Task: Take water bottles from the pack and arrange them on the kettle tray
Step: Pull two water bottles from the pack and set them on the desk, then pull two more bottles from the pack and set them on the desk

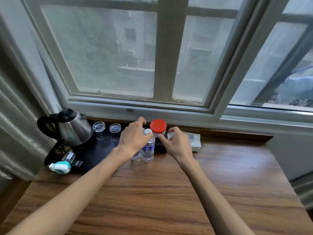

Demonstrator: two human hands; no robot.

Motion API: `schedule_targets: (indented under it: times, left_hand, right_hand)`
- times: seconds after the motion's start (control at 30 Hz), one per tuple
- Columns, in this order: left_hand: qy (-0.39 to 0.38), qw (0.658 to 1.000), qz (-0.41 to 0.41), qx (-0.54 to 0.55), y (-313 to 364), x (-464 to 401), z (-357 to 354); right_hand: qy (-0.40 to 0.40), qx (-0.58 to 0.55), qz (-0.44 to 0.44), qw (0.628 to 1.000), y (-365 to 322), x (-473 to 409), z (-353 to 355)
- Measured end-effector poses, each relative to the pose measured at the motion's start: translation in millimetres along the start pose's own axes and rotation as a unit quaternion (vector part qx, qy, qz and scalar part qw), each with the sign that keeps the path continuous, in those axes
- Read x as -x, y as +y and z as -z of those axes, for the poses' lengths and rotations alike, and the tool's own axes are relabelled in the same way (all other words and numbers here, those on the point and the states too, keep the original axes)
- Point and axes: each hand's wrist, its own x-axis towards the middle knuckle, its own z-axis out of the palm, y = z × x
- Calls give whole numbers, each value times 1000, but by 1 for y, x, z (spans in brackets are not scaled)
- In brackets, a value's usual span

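Two clear water bottles stand side by side at the front right part of the black kettle tray (103, 153). The nearer bottle (148, 150) has a blue label and a white cap. The second bottle (136, 156) is mostly hidden behind my left hand (133, 138), which curls around the bottle tops. My right hand (176, 141) hovers just right of the bottles, fingers bent and apart, thumb close to a jar with a red lid (158, 127). No pack is visible.
A steel kettle (72, 129) stands at the tray's back left, with two upturned glasses (99, 127) (115, 128) beside it. Sachets and a teal-and-white device (61, 167) lie at the tray's front left. A tissue box (194, 140) sits against the window sill. The wooden table (169, 192) stretches toward me.
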Motion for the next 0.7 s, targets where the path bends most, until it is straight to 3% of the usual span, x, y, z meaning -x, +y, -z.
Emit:
schedule_targets:
  times: [0.17, 0.33, 0.7]
  left_hand:
    - [-35, 996, -70, 39, 80, 22, -38]
    - [-127, 977, -166, 46, 165, 53, -94]
    - [-283, 909, -304, -21, 317, 138, -205]
  right_hand:
    - [44, -41, -8, 998, 67, 34, 70]
    - [80, -19, -14, 997, 152, 85, 149]
    - [97, -28, -165, 981, 323, 199, 246]
